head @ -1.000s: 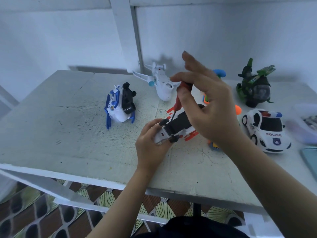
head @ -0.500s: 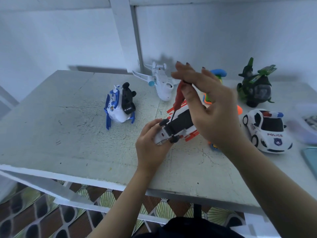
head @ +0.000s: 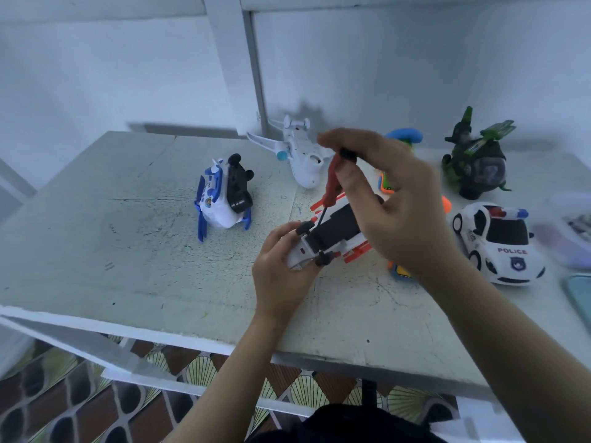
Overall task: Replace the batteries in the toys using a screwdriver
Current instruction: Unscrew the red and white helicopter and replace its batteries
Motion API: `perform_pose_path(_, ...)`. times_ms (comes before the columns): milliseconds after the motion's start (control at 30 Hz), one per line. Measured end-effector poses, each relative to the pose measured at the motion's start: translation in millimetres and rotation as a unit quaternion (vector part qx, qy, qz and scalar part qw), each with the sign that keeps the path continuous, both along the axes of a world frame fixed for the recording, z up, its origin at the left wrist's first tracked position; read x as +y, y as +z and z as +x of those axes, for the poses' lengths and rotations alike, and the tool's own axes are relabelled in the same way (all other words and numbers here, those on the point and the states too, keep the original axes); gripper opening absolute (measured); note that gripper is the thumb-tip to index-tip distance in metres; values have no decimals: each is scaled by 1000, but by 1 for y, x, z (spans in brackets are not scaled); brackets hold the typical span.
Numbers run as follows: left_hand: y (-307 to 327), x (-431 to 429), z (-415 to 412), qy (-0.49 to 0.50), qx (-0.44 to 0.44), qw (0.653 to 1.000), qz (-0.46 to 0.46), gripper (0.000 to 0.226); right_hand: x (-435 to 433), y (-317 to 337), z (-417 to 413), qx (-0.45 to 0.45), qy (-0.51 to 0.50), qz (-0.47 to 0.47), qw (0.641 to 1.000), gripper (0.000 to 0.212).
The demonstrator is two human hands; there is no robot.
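Observation:
A white and red toy vehicle [head: 332,231] lies upside down on the table, its black underside facing up. My left hand [head: 281,270] grips its near end, fingers curled around the nose by the small black wheels. My right hand [head: 383,199] pinches the red handle of a screwdriver [head: 331,183] between thumb and fingertips, above the toy. The thin black shaft slants down and its tip meets the toy's underside near the front wheels. The far part of the toy is hidden behind my right hand.
On the white table [head: 128,257] stand a blue and white helicopter toy [head: 220,196], a white plane [head: 299,155], a green helicopter [head: 476,164], and a police car [head: 499,244]. A colourful toy [head: 399,145] sits behind my right hand. A clear container [head: 572,231] is at the right edge.
My right hand's fingers have shifted round the screwdriver handle, the raised fingers coming down over its top. The toy and my left hand have stayed in place.

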State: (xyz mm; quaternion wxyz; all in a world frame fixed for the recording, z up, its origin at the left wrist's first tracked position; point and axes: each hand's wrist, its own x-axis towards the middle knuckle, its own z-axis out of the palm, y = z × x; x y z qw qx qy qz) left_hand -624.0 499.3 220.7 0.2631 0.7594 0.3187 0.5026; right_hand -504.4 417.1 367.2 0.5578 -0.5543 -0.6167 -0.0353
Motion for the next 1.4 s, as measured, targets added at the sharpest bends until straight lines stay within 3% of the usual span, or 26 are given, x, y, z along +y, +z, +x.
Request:
perform_pose_path(167, 0, 0, 1, 5, 5, 1000, 2, 48, -2, -2, -4, -15, -18, 29, 999, 26)
perform_pose_path(267, 1, -1, 1, 1, -5, 1000, 9, 49, 1, 0, -4, -12, -50, 55, 997, 18)
perform_pose_path(533, 0, -1, 1, 3, -10, 1000, 5, 48, -3, -5, 0, -16, -7, -29, 999, 30)
perform_pose_path(667, 1, -1, 1, 1, -8, 1000, 11, 49, -4, -4, -2, -22, -45, 8, 999, 35)
perform_pose_path(767, 1, -1, 1, 3, -10, 1000, 4, 49, -1, -3, -1, -1, -79, 58, 995, 25)
perform_pose_path(967, 2, -1, 1, 2, -2, 1000, 4, 51, -2, -6, 4, 28, -46, 25, 998, 21)
perform_pose_path(1400, 3, -2, 2, 4, -3, 1000, 1, 51, -8, -4, 5, 87, -29, 26, 995, 31)
